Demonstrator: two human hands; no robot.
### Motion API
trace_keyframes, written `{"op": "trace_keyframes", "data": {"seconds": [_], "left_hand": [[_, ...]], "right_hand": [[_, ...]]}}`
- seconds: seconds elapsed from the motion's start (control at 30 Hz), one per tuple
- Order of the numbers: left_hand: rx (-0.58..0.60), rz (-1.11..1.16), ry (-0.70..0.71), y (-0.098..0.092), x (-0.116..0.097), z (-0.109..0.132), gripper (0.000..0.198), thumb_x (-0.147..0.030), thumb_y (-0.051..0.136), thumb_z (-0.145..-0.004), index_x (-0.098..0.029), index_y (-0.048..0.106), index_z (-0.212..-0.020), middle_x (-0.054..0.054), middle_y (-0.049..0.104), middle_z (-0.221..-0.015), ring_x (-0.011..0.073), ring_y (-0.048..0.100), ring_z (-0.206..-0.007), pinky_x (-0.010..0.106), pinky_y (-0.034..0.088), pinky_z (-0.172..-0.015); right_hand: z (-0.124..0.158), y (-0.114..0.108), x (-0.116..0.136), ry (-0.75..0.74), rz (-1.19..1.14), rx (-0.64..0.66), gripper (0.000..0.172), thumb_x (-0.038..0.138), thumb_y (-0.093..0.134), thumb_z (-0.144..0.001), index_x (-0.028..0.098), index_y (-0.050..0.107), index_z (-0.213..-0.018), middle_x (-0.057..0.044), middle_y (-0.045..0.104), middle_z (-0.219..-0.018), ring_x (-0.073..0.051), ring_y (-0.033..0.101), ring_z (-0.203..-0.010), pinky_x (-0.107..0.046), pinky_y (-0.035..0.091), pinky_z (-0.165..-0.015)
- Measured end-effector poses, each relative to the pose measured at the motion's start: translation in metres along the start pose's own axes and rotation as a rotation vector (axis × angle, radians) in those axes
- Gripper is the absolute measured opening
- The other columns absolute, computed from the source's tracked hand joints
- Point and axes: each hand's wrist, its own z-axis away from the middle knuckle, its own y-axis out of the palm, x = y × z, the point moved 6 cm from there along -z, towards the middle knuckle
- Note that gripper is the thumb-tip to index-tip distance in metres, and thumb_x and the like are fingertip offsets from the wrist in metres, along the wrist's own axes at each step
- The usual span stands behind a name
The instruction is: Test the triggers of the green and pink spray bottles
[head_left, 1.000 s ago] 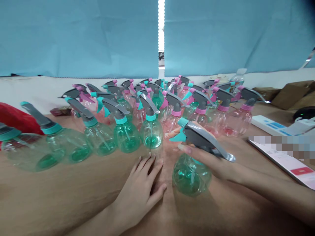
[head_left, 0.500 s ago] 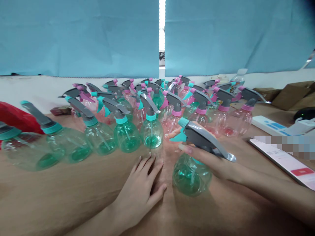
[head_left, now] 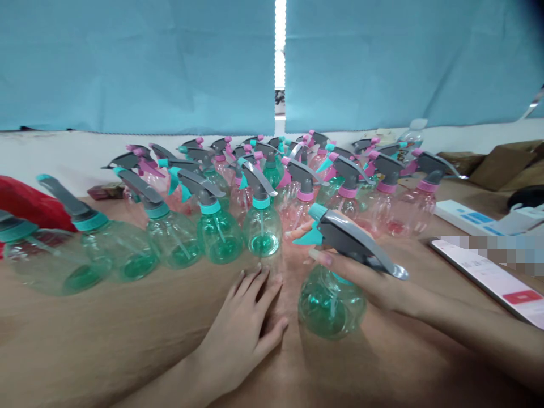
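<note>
A green see-through spray bottle (head_left: 329, 306) with a grey and turquoise trigger head stands upright at the right of centre. My right hand (head_left: 357, 272) is closed round its neck, just under the head. Palm down on the table lies my left hand (head_left: 244, 326), fingers stretched out and holding nothing. Just beyond its fingertips is another green spray bottle (head_left: 262, 229). To the left of that one runs a row of green bottles, among them a spray bottle (head_left: 219, 238) with a turquoise collar. Behind stand several pink ones, such as a pink spray bottle (head_left: 304, 204).
On the wooden table (head_left: 127, 345), a phone (head_left: 488, 277) lies at the right, near a white and blue box (head_left: 467, 218). Brown cardboard (head_left: 508, 164) stands at the back right, beside a clear bottle (head_left: 412, 136). Something red (head_left: 34, 201) is at the far left.
</note>
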Motion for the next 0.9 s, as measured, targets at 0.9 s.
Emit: {"op": "trace_keyframes", "data": {"seconds": [0.9], "left_hand": [[-0.002, -0.022, 0.018, 0.001, 0.0, 0.0, 0.051, -0.039, 0.05, -0.094, -0.016, 0.045, -0.139, 0.015, 0.044, -0.144, 0.033, 0.039, -0.132, 0.053, 0.036, -0.104]], "right_hand": [[-0.004, -0.005, 0.013, -0.141, 0.099, 0.111, 0.011, 0.022, 0.056, -0.085, 0.023, 0.047, -0.079, 0.006, 0.04, -0.064, -0.009, 0.039, -0.054, -0.022, 0.034, -0.05]]}}
